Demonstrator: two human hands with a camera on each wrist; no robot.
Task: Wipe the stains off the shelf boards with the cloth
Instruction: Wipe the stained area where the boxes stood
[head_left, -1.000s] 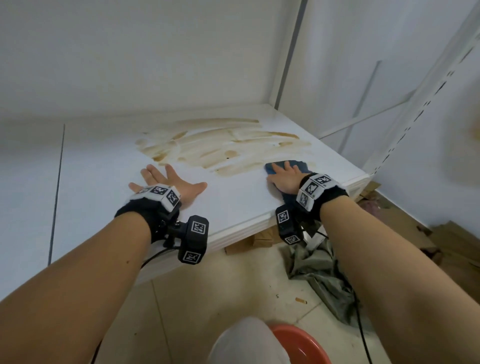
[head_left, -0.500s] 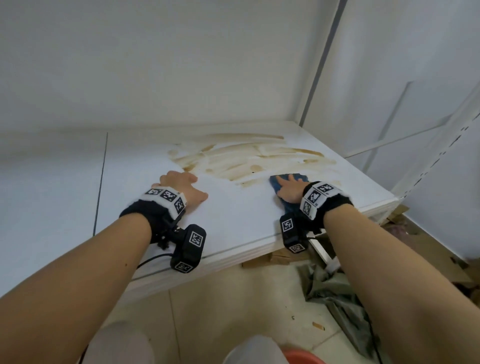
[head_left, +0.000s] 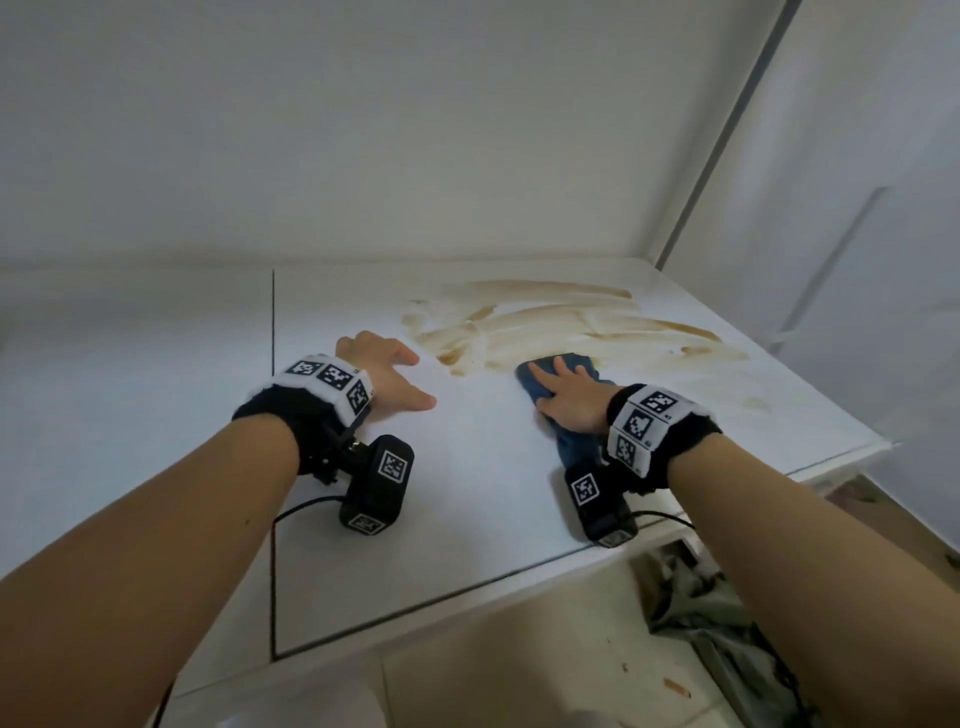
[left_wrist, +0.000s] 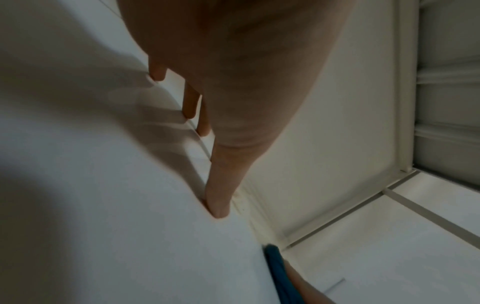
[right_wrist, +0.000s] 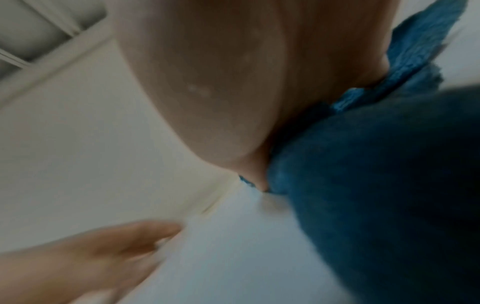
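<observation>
Pressing flat on the blue cloth (head_left: 569, 395), the right hand (head_left: 569, 402) lies with fingers spread at the near edge of the brown stains (head_left: 545, 322) on the white shelf board (head_left: 467, 493); wristbands (head_left: 641, 423) carry square coded markers, no readable text. Left wrist view: left hand (left_wrist: 233, 82) rests flat, fingers straight, holding nothing. Right wrist view: cloth bunches under the palm, blurred.

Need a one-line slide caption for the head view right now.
Right hand presses blue cloth at the brown stains' edge on the white shelf board; left hand rests alongside.
</observation>
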